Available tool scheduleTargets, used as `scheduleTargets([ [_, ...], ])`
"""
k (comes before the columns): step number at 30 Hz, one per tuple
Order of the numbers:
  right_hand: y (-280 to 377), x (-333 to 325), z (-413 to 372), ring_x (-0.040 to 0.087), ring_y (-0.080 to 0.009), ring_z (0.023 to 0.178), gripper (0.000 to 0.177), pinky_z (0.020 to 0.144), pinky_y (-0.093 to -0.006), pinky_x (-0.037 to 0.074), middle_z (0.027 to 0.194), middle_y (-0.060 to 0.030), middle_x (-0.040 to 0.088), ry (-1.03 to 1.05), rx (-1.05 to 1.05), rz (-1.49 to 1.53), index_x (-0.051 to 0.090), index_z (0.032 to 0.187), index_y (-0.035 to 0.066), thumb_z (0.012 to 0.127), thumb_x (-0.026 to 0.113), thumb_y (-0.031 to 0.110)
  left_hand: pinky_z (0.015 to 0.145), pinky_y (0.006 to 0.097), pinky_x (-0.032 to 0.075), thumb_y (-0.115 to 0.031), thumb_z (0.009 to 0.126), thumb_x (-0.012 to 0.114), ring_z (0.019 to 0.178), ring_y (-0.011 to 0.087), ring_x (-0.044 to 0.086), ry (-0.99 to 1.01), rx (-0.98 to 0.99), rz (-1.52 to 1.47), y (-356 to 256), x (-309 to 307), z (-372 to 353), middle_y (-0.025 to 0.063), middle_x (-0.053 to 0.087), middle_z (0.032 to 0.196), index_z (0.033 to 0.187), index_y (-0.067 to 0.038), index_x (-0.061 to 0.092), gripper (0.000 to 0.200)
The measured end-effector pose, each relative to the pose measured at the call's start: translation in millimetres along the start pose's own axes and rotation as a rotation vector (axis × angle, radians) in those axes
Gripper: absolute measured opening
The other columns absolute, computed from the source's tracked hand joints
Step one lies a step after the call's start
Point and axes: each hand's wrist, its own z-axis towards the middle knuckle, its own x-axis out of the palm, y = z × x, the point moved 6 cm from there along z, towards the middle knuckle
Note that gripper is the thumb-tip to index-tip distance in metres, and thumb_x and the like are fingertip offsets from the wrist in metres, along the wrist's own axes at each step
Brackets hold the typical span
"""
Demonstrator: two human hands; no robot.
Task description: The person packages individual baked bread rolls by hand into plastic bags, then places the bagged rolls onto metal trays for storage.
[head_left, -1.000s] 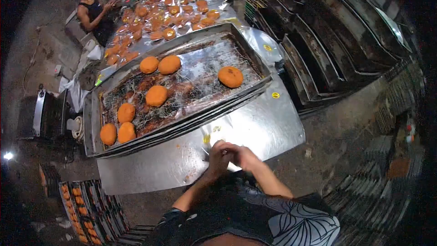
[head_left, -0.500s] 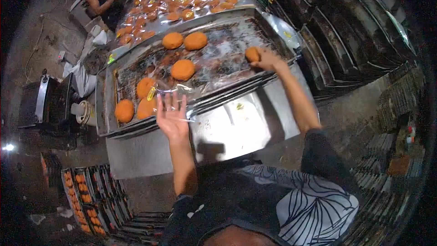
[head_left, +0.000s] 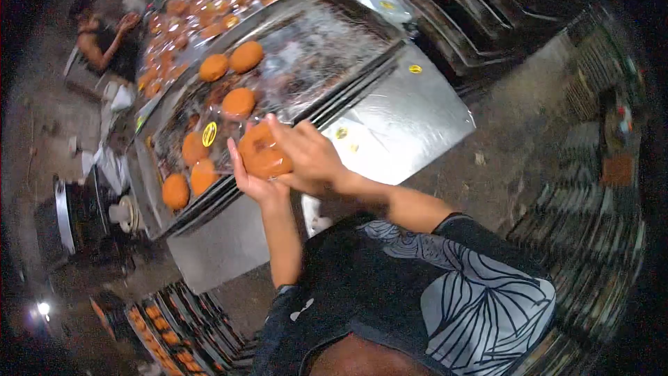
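A round orange-brown bun (head_left: 263, 151) is between my two hands, just off the near edge of the baking tray (head_left: 327, 24). My left hand (head_left: 261, 188) cups it from below and the left, fingers curled up along its side. From the right, my right hand (head_left: 311, 160) presses against the bun, slightly blurred. A clear plastic bag (head_left: 221, 147) with a yellow oval label (head_left: 209, 134) stretches left from the bun. More buns lie on the tray's left half, among them one bun (head_left: 239, 103) just above my hands and one bun (head_left: 175, 191) in the near left corner.
Many bagged buns (head_left: 216, 7) are heaped behind the tray. A metal sheet (head_left: 410, 118) with yellow labels juts out under the tray. Another person (head_left: 104, 42) sits at the far left. Stacked trays (head_left: 480, 14) stand at upper right, and racks of buns (head_left: 163, 334) at lower left.
My right hand has brought the bun from the tray's right side to my left hand, which was open and flat with the bag. My view has turned, shifting the tray left.
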Motion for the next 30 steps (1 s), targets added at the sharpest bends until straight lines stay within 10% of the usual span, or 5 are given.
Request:
scheduleTargets([
  [9, -117, -28, -19, 0.058, -0.0183, 0.068, 0.027, 0.062, -0.029, 0.046, 0.079, -0.0107, 0.059, 0.105, 0.475, 0.348, 0.06, 0.09, 0.002, 0.068, 0.063, 0.016, 0.086, 0.039, 0.04, -0.029, 0.082, 0.046, 0.098, 0.0248, 0.049, 0.218, -0.525, 0.325, 92, 5, -34, 0.0129, 0.053, 0.102, 0.103, -0.005, 0.049, 0.032],
  [13, -149, -58, 92, 0.059, -0.0179, 0.072, 0.021, 0.067, -0.0283, 0.046, 0.08, -0.0111, 0.062, -0.086, 0.518, 0.243, 0.061, 0.086, 0.002, 0.075, 0.059, 0.019, 0.064, 0.031, 0.045, -0.033, 0.075, 0.059, 0.075, 0.0251, 0.053, 0.894, 0.017, 1.395, 217, -23, -77, 0.0148, 0.052, 0.079, 0.085, 0.004, 0.052, 0.038],
  [17, -131, -21, 96, 0.053, -0.0217, 0.092, 0.038, 0.079, -0.031, 0.041, 0.101, -0.0136, 0.055, -0.126, 0.074, 0.162, 0.052, 0.107, 0.006, 0.075, 0.059, 0.024, 0.078, 0.0396, 0.04, -0.018, 0.078, 0.052, 0.089, 0.0333, 0.048, 0.69, 0.056, 1.803, 294, -125, -85, 0.0215, 0.051, 0.095, 0.101, 0.005, 0.047, 0.033],
  [20, -162, -23, -79, 0.055, -0.0154, 0.08, 0.027, 0.073, -0.0289, 0.043, 0.082, -0.0088, 0.059, 0.656, 1.011, 0.588, 0.059, 0.095, 0.005, 0.076, 0.058, 0.024, 0.075, 0.0356, 0.044, -0.01, 0.081, 0.048, 0.084, 0.025, 0.053, 0.804, 0.029, 1.872, 256, -99, -70, 0.0128, 0.057, 0.091, 0.092, 0.001, 0.054, 0.017],
  [30, -144, -64, -169, 0.047, -0.0136, 0.05, 0.017, 0.046, -0.0288, 0.038, 0.055, -0.0054, 0.049, 0.766, 0.869, 0.174, 0.043, 0.072, 0.001, 0.082, 0.051, 0.012, 0.054, 0.0242, 0.043, -0.019, 0.079, 0.054, 0.06, 0.0111, 0.052, 0.49, -0.447, 1.158, 188, -42, -46, 0.0045, 0.057, 0.064, 0.079, 0.0, 0.058, 0.02],
])
